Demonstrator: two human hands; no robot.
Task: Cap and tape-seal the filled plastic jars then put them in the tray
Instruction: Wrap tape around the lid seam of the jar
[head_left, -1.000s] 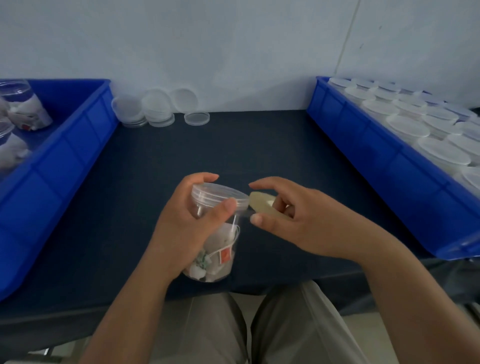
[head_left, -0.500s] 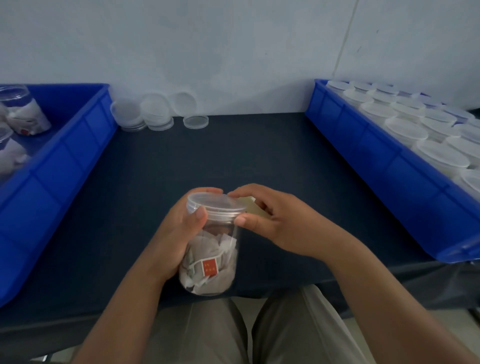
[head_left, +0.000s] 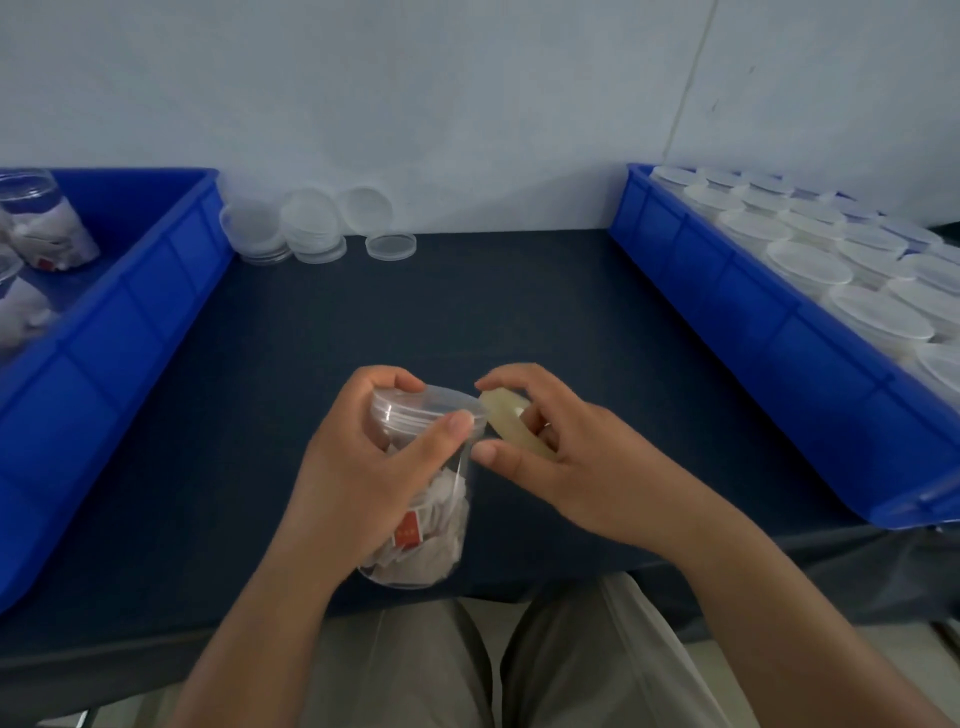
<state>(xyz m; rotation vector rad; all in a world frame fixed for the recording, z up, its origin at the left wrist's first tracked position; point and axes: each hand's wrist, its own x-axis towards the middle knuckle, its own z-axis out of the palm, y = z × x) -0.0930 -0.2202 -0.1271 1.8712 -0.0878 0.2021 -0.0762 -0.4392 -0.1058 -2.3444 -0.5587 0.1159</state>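
Note:
A clear plastic jar (head_left: 426, 540) filled with white sachets, one with a red label, is held over the table's near edge. A clear cap (head_left: 431, 408) sits on its mouth. My left hand (head_left: 358, 467) grips the jar just under the cap, thumb on the cap's rim. My right hand (head_left: 561, 457) holds a yellowish roll of tape (head_left: 511, 423) right beside the cap, thumb and forefinger at the roll's edge. A blue tray (head_left: 779, 332) on the right holds several capped jars. Another blue tray (head_left: 119, 332) on the left holds jars of sachets.
Loose clear caps (head_left: 311, 228) lean in small stacks at the back wall, one (head_left: 390, 244) lying flat. The dark blue table (head_left: 467, 312) runs between the two trays. My legs show below the table's front edge.
My right hand has drawn the tape roll out from behind the jar's cap to its right side, so the roll shows again. The left hand has turned the jar slightly.

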